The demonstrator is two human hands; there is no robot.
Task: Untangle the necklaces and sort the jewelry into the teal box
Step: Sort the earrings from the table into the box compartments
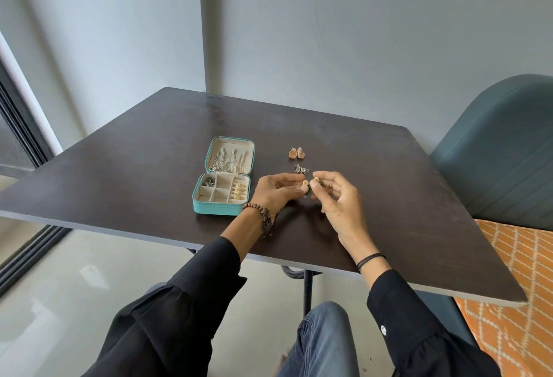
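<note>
both hands meet above the dark table (pixel 149 152), just right of the open teal box (pixel 215 212). the left hand (pixel 276 192) and right hand (pixel 339 201) each pinch one of the gold-and-green earrings (pixel 311 186) between thumb and fingertips. orange earrings (pixel 295 153) and a silver piece (pixel 300 169) lie just beyond them.

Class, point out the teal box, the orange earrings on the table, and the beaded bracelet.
teal box (pixel 215 209), head view, front outer wall.
orange earrings (pixel 292 154), head view, left earring's face.
beaded bracelet (pixel 264 218), head view, beads at left wrist.
</note>
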